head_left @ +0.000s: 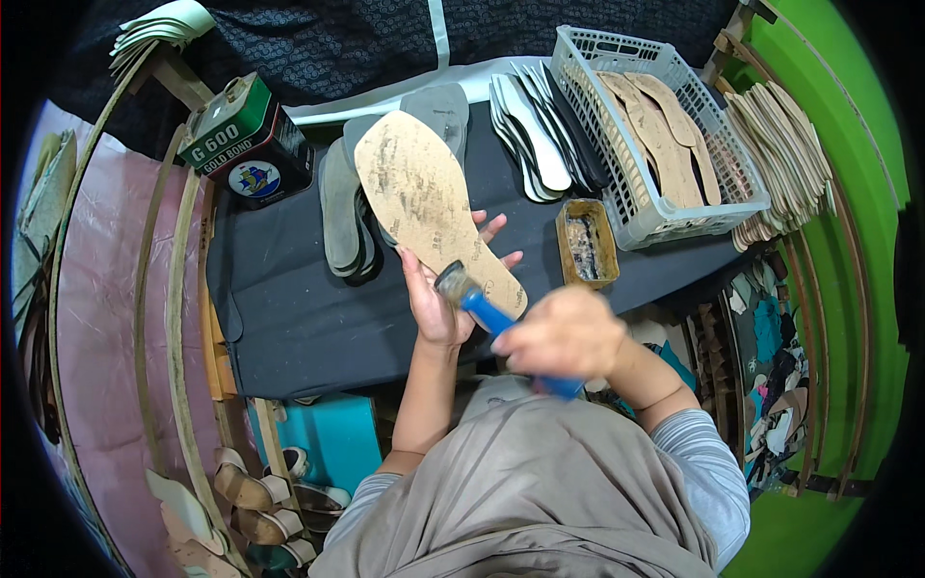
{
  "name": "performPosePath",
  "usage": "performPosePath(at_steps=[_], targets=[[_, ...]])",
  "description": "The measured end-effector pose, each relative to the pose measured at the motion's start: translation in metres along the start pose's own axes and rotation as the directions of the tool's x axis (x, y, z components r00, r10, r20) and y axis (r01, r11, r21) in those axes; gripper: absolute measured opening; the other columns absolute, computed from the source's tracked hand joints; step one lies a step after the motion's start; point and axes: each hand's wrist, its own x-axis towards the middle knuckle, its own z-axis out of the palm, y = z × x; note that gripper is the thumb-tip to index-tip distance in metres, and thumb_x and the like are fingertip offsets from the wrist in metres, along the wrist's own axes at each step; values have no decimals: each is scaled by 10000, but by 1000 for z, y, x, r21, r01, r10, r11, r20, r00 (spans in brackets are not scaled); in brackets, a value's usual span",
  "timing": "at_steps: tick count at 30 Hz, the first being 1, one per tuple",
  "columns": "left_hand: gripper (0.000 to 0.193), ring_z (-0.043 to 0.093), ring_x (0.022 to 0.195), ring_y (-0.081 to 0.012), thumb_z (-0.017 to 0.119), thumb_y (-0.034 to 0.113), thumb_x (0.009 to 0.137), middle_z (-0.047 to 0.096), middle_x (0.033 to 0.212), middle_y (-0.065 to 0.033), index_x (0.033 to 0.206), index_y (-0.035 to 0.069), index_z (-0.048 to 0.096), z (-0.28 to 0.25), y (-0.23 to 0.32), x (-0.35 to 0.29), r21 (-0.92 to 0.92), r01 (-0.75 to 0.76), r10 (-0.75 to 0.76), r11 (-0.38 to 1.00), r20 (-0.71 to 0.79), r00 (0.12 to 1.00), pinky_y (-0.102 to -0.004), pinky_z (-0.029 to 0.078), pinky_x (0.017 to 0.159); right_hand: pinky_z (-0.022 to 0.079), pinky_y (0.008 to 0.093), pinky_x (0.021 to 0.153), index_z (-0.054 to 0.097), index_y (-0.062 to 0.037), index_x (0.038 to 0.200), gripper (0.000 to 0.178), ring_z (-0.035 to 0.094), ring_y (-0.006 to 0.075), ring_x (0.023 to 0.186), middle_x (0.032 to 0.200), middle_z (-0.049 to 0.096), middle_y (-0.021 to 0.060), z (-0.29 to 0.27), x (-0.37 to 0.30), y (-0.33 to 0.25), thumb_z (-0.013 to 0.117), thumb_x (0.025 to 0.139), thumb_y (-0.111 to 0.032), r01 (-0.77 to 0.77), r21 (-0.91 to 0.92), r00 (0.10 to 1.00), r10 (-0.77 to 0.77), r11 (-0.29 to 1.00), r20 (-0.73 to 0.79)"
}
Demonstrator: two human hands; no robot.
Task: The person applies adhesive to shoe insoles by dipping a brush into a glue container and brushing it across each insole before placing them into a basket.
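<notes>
A tan insole board (414, 183) with dark smudges is tilted upright above the table. My left hand (438, 303) grips its lower part, thumb at the left edge and fingers spread behind, their tips showing past the right edge. In my right hand (568, 332), blurred by motion, is a blue-handled brush (489, 313). The brush's dark head lies over the narrow lower end of the insole board; whether it touches the surface I cannot tell. Right of the board stands a small, stained rectangular glue tin (583, 246), open at the top.
Grey soles (339, 222) are piled behind my left hand, near a green and black metal can (251, 144). White and black insoles (525, 144) lie farther back. A white plastic crate (665, 222) holds tan pieces, beside stacked insoles (780, 154). Wooden racks flank the table.
</notes>
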Motion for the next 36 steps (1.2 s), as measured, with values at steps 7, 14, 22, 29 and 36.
performPosePath(at_steps=[7, 14, 22, 29, 36], targets=[[686, 334, 1248, -434, 127, 605, 911, 385, 1308, -158, 1383, 130, 278, -11, 3, 3, -173, -50, 70, 984, 108, 992, -669, 355, 911, 468, 275, 488, 622, -31, 820, 124, 582, 191, 553, 792, 655, 90, -4, -1, -3, 637, 730, -116, -27, -12, 999, 27, 1000, 45], [637, 318, 1249, -455, 149, 581, 921, 399, 1296, -149, 1382, 164, 287, -9, 13, 4, -193, -104, 132, 976, 138, 982, -699, 307, 925, 466, 262, 485, 637, -49, 779, 108, 581, 170, 553, 772, 654, 94, -5, 0, -4, 590, 776, -146, -92, 31, 996, 92, 995, -12], [603, 490, 1111, -387, 181, 564, 929, 441, 1254, -147, 1364, 168, 313, -11, 18, 6, -230, -180, 212, 956, 122, 970, -679, 315, 937, 471, 256, 475, 624, -36, 764, 69, 574, 174, 541, 765, 653, 107, -5, 4, -5, 601, 734, -93, -43, 25, 999, 43, 999, 15], [615, 556, 996, -317, 205, 552, 935, 469, 1225, -139, 1336, 106, 344, -12, 23, 3, -244, -222, 247, 944, 78, 966, -584, 366, 951, 462, 266, 464, 638, -30, 781, 110, 576, 179, 536, 777, 656, 90, -9, 2, 4, 613, 737, -127, -117, 41, 991, 119, 992, -55], [629, 527, 925, -278, 223, 538, 939, 485, 1185, -133, 1294, 45, 383, -17, 24, 1, -244, -265, 272, 933, -5, 962, -482, 418, 905, 481, 265, 484, 639, -27, 809, 147, 581, 171, 555, 798, 659, 103, -10, -6, 1, 615, 774, -167, -155, 101, 987, 158, 983, -25]])
